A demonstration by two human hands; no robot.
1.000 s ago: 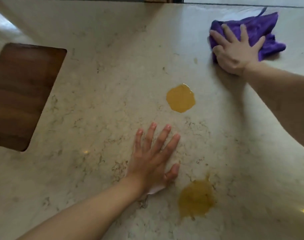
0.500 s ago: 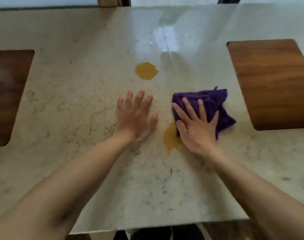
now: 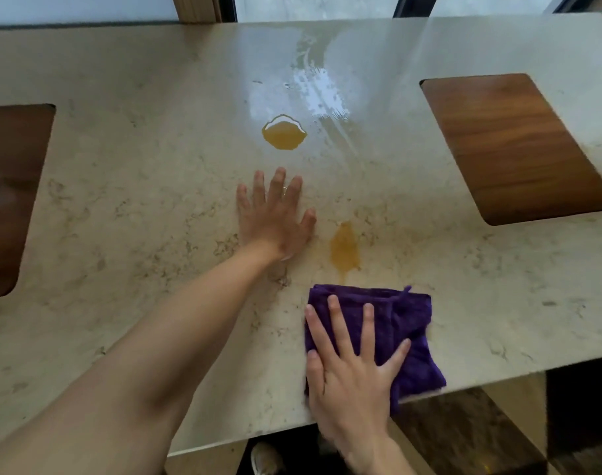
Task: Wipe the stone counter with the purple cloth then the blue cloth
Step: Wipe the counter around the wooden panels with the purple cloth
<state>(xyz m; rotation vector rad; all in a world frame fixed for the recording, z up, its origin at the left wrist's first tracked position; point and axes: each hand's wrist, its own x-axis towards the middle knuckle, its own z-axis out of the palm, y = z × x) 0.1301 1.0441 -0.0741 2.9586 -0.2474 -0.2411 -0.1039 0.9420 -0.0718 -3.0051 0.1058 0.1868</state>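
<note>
Left hand (image 3: pixel 275 217) stays flat on the stone counter (image 3: pixel 138 186), fingers spread, holding nothing. Near amber spill (image 3: pixel 344 250) now uncovered, smeared thin; far puddle (image 3: pixel 285 132) untouched. Right hand (image 3: pixel 352 368), fingers straight, has dragged the purple cloth (image 3: pixel 400 323) back to the near edge. Another pass likely needed.

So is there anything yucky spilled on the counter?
Yes. Two orange-yellow spills sit on the counter: a round puddle beyond the left hand, and a smeared streak just past the purple cloth.

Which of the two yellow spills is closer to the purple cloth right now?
The smeared spill, just beyond the purple cloth under the right hand. The round puddle lies farther back, past the left hand.
</note>
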